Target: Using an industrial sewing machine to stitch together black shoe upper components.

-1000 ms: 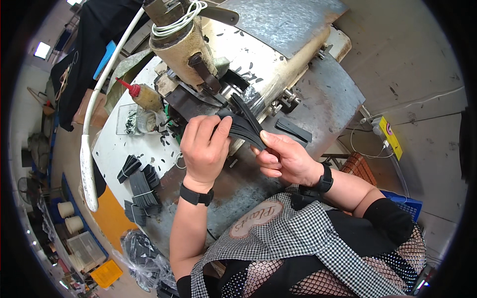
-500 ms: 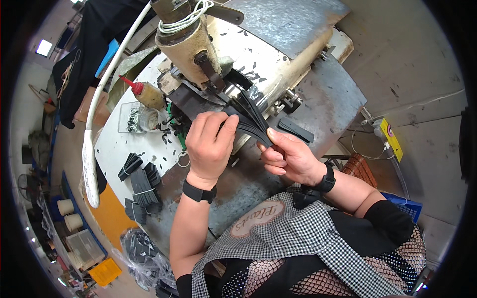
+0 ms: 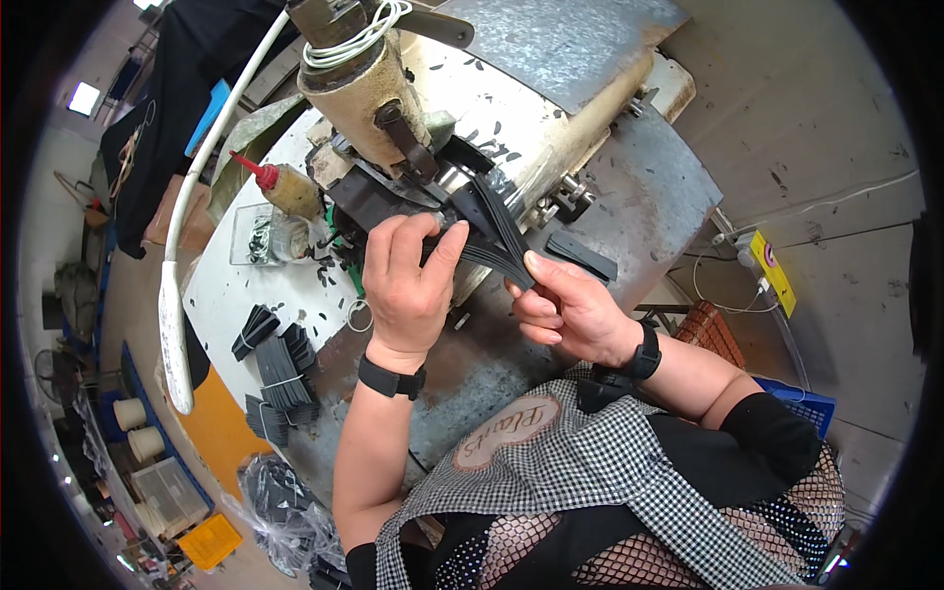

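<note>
My right hand (image 3: 572,307) pinches a bundle of thin black strips (image 3: 503,254) by the near end, thumb on top and fingers curled beneath. The strips fan apart toward the machine (image 3: 371,103), a bench machine with a worn beige head. My left hand (image 3: 408,280) is at their far part beside the machine's metal working parts. Its thumb and index finger close on a black strip there, partly hidden by the fingers. Right of the machine, several loose black strips (image 3: 582,256) lie on the metal tabletop.
Tied bundles of black strips (image 3: 283,369) lie at the left of the table. Behind them are a clear box (image 3: 254,236) and a red-tipped bottle (image 3: 285,187). A white lamp arm (image 3: 174,334) hangs at the left. Black scraps dot the white tabletop.
My left thumb and index finger have parted slightly, and the left hand sits a little further left and lower. The strips in my right hand are spread wider apart near the machine.
</note>
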Available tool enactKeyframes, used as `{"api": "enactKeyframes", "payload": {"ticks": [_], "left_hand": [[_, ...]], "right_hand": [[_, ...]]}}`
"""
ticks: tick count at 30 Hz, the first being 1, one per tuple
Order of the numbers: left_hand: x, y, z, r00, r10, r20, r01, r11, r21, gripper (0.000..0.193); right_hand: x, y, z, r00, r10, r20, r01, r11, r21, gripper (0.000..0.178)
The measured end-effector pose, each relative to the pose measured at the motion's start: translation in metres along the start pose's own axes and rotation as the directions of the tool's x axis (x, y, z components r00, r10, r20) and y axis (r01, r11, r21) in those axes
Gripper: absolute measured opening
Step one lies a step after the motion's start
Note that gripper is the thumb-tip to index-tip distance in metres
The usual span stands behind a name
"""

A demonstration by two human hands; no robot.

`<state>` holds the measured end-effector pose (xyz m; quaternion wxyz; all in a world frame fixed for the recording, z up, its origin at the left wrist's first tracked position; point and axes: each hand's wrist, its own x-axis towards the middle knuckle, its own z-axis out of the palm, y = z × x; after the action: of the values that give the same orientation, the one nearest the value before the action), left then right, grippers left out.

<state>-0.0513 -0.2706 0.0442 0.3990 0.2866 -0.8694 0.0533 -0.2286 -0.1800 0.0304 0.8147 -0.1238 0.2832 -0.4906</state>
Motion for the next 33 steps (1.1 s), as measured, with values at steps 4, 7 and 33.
{"api": "enactKeyframes", "payload": {"ticks": [4, 7, 33], "left_hand": [[-0.007, 0.003, -0.005, 0.998, -0.032, 0.056, 0.035, 0.997, -0.069, 0.039], [-0.013, -0.001, -0.001, 0.999, 0.007, -0.035, -0.009, 0.999, -0.047, 0.037], [-0.007, -0.003, 0.001, 1.000, 0.019, -0.022, -0.020, 0.999, -0.046, 0.028]], "right_hand": [[-0.002, 0.000, -0.001, 1.000, -0.008, -0.003, 0.008, 1.000, 0.007, 0.036], [-0.003, 0.001, -0.002, 1.000, 0.004, 0.002, -0.004, 1.000, 0.017, 0.036], [-0.005, 0.004, 0.004, 0.999, -0.027, -0.021, 0.027, 1.000, -0.009, 0.036]]}}
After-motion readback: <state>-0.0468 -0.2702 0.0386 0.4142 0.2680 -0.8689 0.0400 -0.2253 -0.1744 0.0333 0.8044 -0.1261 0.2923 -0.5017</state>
